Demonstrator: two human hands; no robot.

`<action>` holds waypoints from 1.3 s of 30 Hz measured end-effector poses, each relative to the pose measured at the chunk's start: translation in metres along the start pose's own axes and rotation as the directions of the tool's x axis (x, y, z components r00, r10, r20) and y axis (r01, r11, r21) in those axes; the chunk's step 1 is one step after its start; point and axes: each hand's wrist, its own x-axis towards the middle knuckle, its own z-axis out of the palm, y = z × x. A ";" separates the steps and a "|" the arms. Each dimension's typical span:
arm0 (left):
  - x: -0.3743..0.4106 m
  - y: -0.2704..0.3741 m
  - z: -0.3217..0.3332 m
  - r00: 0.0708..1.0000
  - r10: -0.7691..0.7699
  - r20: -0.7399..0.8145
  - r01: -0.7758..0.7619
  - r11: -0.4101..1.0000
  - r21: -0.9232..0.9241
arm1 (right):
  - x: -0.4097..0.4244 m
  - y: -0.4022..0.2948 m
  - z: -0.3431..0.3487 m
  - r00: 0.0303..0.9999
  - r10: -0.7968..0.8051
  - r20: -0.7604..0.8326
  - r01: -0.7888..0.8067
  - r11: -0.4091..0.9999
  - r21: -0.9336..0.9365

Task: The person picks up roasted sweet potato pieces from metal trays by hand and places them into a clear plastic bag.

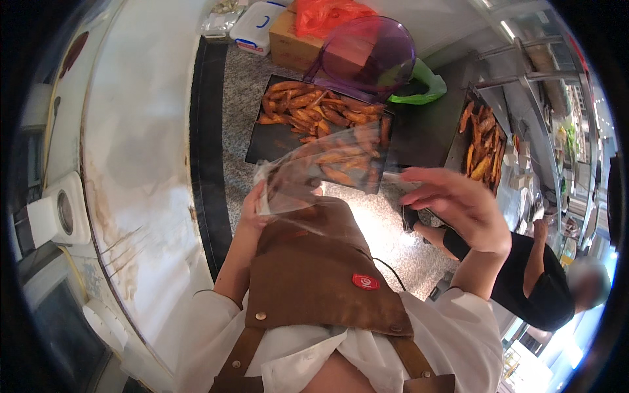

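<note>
My left hand [253, 210] grips the gathered whitish edge of a clear plastic bag [300, 189]. The film fans out to the right, across the front of a dark baking tray [265, 142]. Long orange-brown pieces, apparently roasted sweet potatoes [307, 105], lie heaped on that tray and also show through the film. Raised to the right of the bag is my right hand [454, 204], blurred, its fingers pointing left. A pale streak lies by its fingertips; whether they pinch any film is unclear.
A purple translucent plastic stool or basket [368, 56], a cardboard box [295, 46] with a red bag [334, 17], and a lidded container [255, 27] stand behind the tray. Another tray of pieces [481, 142] is at right. A person in black [521, 275] stands nearby, right.
</note>
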 end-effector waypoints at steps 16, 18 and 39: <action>-0.029 0.052 -0.042 0.881 0.375 0.289 -0.302 0.915 -0.269 | 0.362 0.416 0.101 0.777 0.241 -0.582 -0.404 0.900 -0.166; -0.029 0.048 -0.076 0.871 0.406 0.278 -0.238 0.843 -0.483 | 0.399 0.419 0.123 0.695 0.256 -0.672 -0.500 0.844 -0.195; -0.057 0.053 -0.144 0.799 0.585 -0.143 -0.597 0.741 -0.305 | 0.494 0.382 0.107 0.927 0.365 0.085 -0.205 0.683 -0.701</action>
